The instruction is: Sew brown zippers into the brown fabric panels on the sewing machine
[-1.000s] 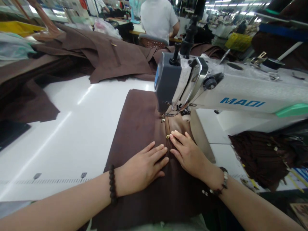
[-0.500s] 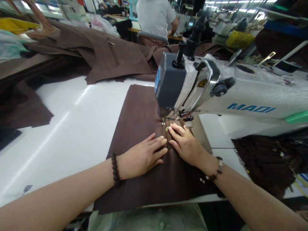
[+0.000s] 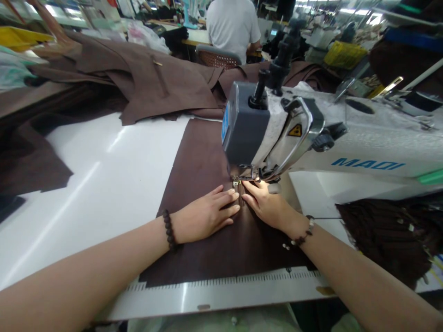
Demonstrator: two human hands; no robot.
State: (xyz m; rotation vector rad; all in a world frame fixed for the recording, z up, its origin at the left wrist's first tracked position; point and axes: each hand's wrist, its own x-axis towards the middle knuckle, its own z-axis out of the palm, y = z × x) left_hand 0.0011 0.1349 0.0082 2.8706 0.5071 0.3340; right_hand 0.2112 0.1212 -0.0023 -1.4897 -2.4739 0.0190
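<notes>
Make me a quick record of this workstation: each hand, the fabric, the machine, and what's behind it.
Left hand: flat on the brown panel, left of what looks like a zipper
Right hand: on the zipper's other side, close under the sewing machine
Brown panel: lying on the white tabletop, partly beneath the machine head
Sewing machine: marked MAQI
Behind: more brown fabric; beyond it, a person in a white shirt
</notes>
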